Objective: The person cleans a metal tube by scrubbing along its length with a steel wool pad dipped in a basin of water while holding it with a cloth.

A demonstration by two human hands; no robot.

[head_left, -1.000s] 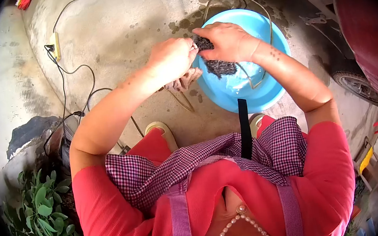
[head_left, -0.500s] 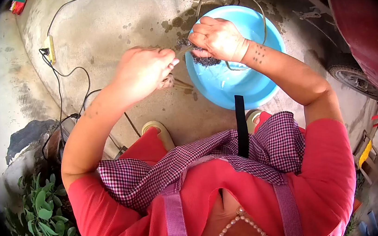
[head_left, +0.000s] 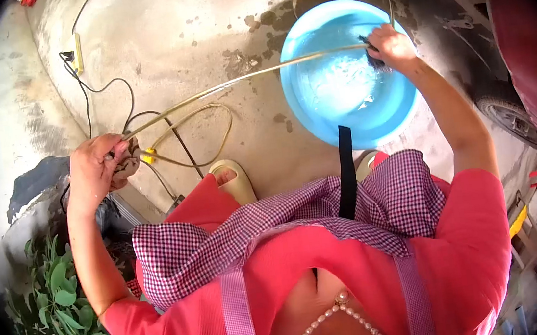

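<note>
A yellowish, thin hose is stretched between my two hands, from low on the left to the blue basin on the right. My left hand is closed around a crumpled brownish cloth with the hose passing into it. Over the right part of the basin, my right hand closes on a dark, fuzzy pad wrapped about the hose. Water glints on the basin's bottom. Below my left hand's line, a slack loop of the hose lies on the floor, near a small yellow piece.
A yellow power strip with black cables lies on the floor at left. Leafy plants stand lower left. A red vehicle with a wheel is on the right. Dark wet spots mark the concrete floor.
My hands were close together at the basin's left edge. Now the left has gone down and left, the right farther right, with the hose drawn straight between them.
</note>
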